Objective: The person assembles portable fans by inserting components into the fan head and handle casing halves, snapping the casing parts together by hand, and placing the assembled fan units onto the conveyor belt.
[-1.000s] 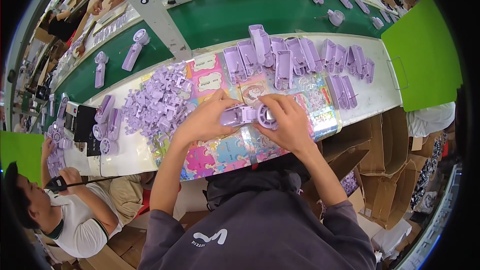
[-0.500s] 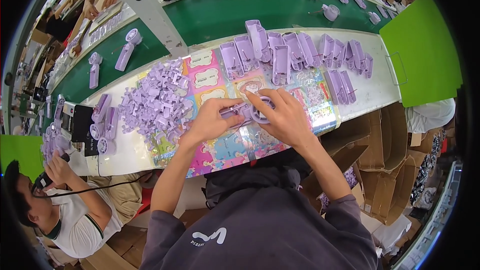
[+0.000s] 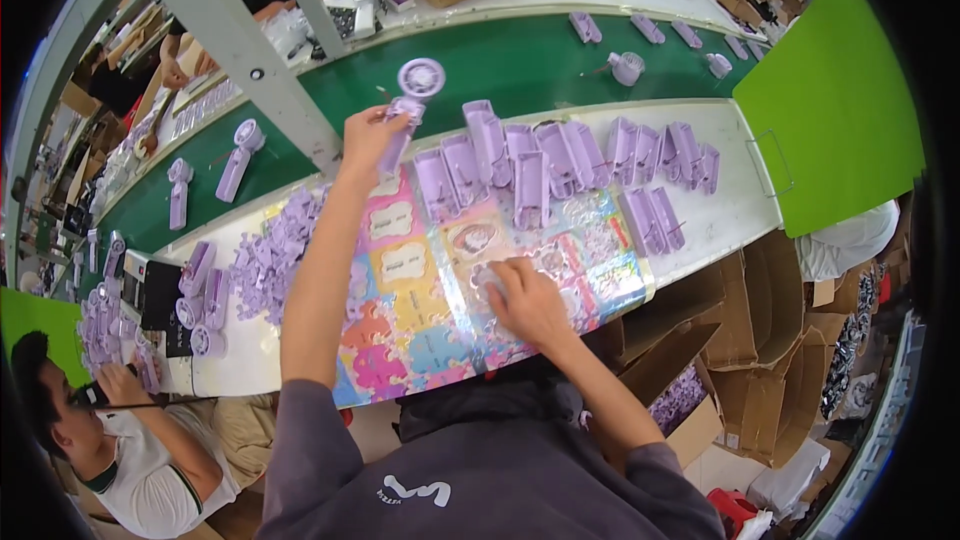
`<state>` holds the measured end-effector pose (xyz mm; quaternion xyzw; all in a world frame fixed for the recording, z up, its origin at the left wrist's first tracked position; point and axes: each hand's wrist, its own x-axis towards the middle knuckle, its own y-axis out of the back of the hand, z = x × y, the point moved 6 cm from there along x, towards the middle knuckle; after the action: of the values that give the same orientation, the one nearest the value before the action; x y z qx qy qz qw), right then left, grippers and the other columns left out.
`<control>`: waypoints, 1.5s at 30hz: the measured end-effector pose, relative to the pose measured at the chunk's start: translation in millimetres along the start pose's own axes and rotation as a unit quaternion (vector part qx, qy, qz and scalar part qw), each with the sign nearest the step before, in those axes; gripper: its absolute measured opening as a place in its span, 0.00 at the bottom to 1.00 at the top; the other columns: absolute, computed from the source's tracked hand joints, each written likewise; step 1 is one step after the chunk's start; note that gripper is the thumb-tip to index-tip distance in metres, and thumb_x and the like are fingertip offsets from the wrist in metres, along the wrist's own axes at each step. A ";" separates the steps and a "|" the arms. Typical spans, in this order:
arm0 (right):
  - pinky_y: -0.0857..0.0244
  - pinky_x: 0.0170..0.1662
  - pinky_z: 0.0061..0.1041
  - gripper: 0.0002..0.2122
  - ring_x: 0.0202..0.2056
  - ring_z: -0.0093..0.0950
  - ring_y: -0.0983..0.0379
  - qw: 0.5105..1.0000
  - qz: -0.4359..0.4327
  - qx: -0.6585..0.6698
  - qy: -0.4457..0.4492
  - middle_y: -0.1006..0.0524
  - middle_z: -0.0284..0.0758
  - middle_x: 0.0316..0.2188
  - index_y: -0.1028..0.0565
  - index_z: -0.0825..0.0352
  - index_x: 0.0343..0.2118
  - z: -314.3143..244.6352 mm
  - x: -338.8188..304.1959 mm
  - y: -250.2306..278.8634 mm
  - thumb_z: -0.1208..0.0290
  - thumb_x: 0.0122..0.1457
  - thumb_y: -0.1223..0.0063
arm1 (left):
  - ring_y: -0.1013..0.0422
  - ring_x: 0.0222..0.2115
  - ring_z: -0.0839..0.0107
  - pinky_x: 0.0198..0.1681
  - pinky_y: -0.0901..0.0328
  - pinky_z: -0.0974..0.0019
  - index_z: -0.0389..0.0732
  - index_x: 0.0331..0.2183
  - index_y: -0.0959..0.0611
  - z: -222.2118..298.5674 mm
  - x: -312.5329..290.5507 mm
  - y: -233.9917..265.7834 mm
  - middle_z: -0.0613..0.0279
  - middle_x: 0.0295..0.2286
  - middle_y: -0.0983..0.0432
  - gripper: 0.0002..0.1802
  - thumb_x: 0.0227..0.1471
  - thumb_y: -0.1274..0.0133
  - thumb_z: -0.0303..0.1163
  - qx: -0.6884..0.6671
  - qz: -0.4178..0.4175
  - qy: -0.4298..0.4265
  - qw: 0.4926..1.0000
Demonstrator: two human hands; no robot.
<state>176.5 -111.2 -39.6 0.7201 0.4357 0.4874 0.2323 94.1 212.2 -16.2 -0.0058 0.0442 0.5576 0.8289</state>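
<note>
My left hand [image 3: 366, 145] is stretched toward the far side of the bench. Its fingers are closed around the handle of a lilac handheld fan [image 3: 421, 79], whose round head points up over the green conveyor belt [image 3: 520, 55]. On the colourful patterned mat [image 3: 415, 310] rests my right hand [image 3: 534, 306], holding nothing, its fingers apart and slightly bent. Beyond it stand several lilac handle shells [image 3: 532, 190] in a row, some with thin wires. A heap of small lilac plastic parts [image 3: 270, 270] lies left of the mat, partly hidden behind my left forearm.
More lilac fans [image 3: 234, 172] lie on the belt at left. A grey metal post [image 3: 250, 70] rises near my left hand. A green panel [image 3: 830, 110] bounds the right side, with cardboard boxes [image 3: 770, 310] below. At left, a co-worker [image 3: 150, 460] holds a black tool.
The fan part that both hands were working on over the mat is now away from it. My left hand has carried the fan up toward the belt; my right hand has let go.
</note>
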 end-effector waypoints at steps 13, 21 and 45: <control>0.28 0.28 0.35 0.17 0.27 0.40 0.23 0.999 0.002 0.034 -0.042 0.27 0.42 0.41 0.28 0.67 0.47 5.9 7.8 1.8 0.76 0.54 0.40 | 0.28 0.42 0.65 0.48 0.33 0.61 0.37 0.53 0.25 -37.4 2.4 26.9 0.53 0.44 0.23 0.28 0.47 0.43 0.17 0.069 0.223 -0.150 0.961; 0.29 0.28 0.36 0.15 0.27 0.39 0.24 0.998 -0.018 0.046 -0.043 0.27 0.40 0.40 0.27 0.66 0.46 7.8 11.1 -1.9 0.76 0.55 0.41 | 0.28 0.44 0.52 0.53 0.37 0.53 0.40 0.40 0.14 -48.5 -32.0 -6.1 0.56 0.40 0.19 0.15 0.50 0.49 0.25 0.393 0.174 -0.267 0.863; 0.28 0.42 0.37 0.08 0.39 0.37 0.24 0.885 -0.028 -0.253 0.390 0.24 0.38 0.35 0.24 0.64 0.32 180.4 312.9 12.0 0.72 0.48 0.45 | 0.28 0.29 0.62 0.34 0.35 0.64 0.36 0.25 0.18 -54.6 -43.3 12.2 0.56 0.26 0.24 0.04 0.43 0.46 0.18 0.214 0.232 -0.221 0.923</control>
<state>389.9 166.1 50.6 0.3758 0.3736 0.8159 0.2314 63.0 173.5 -66.7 0.3052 -0.0214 0.6986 0.6468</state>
